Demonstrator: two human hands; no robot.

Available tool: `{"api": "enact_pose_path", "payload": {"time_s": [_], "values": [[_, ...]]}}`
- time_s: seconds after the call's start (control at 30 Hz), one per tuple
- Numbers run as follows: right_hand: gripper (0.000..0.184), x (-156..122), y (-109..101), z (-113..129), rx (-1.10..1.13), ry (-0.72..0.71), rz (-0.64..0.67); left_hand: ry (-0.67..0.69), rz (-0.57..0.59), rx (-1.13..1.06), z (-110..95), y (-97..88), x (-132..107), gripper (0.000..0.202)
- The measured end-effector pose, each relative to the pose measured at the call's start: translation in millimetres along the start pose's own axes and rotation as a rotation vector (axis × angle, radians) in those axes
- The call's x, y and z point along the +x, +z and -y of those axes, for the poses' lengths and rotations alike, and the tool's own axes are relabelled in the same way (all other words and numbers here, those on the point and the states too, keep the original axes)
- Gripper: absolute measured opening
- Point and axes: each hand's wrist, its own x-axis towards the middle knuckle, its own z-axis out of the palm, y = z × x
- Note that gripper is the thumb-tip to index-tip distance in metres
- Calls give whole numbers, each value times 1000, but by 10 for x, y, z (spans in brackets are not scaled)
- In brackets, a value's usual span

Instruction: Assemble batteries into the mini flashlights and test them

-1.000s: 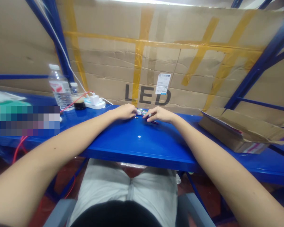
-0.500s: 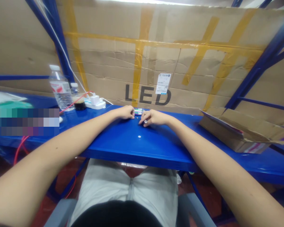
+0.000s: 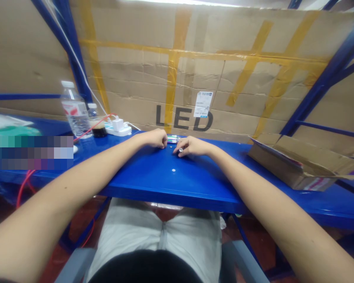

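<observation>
My left hand rests on the blue table with its fingers curled closed; whatever they may hold is hidden. Close beside it, between both hands, lies a row of slim shiny sticks with green and silver parts, too small to name surely. My right hand is at their right end, its index fingertip pointing down to the table. A small piece with a round white end shows among its bent fingers. One tiny pale bit lies between the hands, and a small white disc nearer to me.
An open cardboard box stands at right. On the left are a water bottle, a smaller bottle of dark liquid, a power strip and a red cable. A large cardboard sheet closes off the back.
My left hand has shifted very slightly to the left and up. My right hand and the small things on the table look nearly the same.
</observation>
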Motion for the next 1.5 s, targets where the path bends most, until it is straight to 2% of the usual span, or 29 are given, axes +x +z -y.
{"api": "enact_pose_path", "payload": {"time_s": [0.1, 0.17, 0.27, 0.33, 0.47, 0.63, 0.93, 1.03, 1.17, 1.23, 1.37, 1.5], "values": [[27, -17, -5, 21, 19, 33, -14, -15, -70, -33, -69, -17, -35, 10], [29, -34, -9, 41, 40, 77, -34, 8, -163, -123, -134, -43, -55, 8], [32, -63, -13, 64, 97, 163, -59, 149, -319, -327, -261, -88, -72, 8], [35, -77, -10, 69, 143, 199, -65, 273, -363, -425, -356, -95, -77, 8], [30, -76, 9, 58, 196, 221, -95, 406, -333, -436, -497, -25, -70, 8], [25, -62, 24, 59, 179, 240, -111, 432, -329, -397, -504, 52, -44, 5], [31, -74, 23, 120, 170, 265, -107, 448, -286, -338, -519, -27, -76, 6], [34, -68, 26, 128, 194, 249, -103, 409, -266, -341, -512, -81, -99, 11], [38, -72, 18, 154, 172, 232, -79, 186, -281, -316, -336, -102, -100, 18], [40, -81, 5, 162, 137, 237, -67, 107, -250, -247, -211, -63, -88, 18], [45, -94, -25, 141, 91, 234, -41, 34, -83, -171, -60, 82, -45, 21], [44, -87, -34, 113, 63, 223, -29, 13, -82, -126, -60, 219, 33, 21]]}}
